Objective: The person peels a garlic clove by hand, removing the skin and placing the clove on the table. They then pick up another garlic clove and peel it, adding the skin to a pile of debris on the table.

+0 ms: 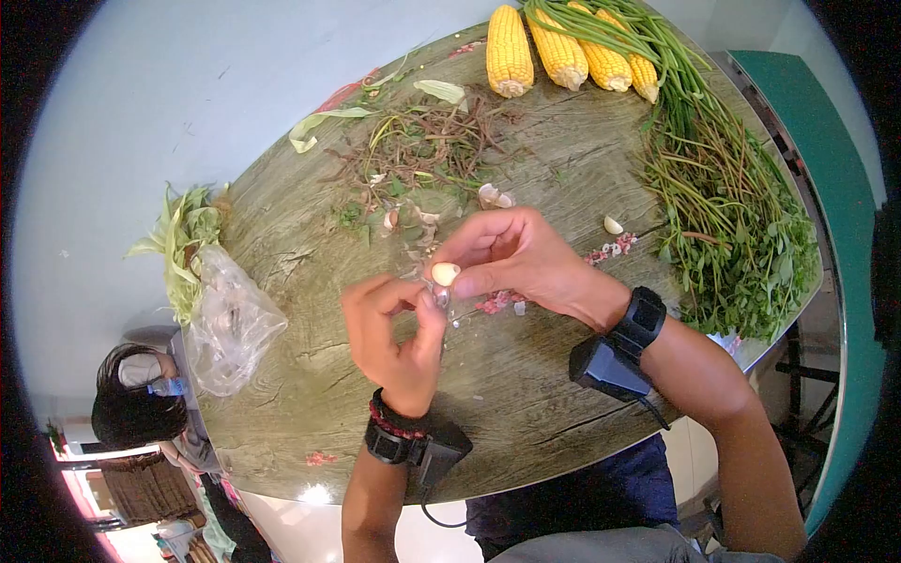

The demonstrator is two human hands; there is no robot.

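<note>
Over the middle of the table, my right hand (521,258) pinches a pale, mostly bare garlic clove (446,273) between thumb and fingertips. My left hand (394,333) is closed just below it, thumb and finger pinching a bit of purplish garlic skin (441,295) at the clove's lower end. A peeled clove (613,225) lies on the table to the right of my right hand. Beyond my hands are an unpeeled clove (390,220) and some papery garlic pieces (495,196).
Several corn cobs (510,52) lie at the far edge. Long beans (671,80) and leafy greens (741,235) cover the right side. Plant scraps (427,141) are heaped beyond my hands. A clear plastic bag (230,324) and corn husks (192,230) sit left; a person (141,399) is beyond.
</note>
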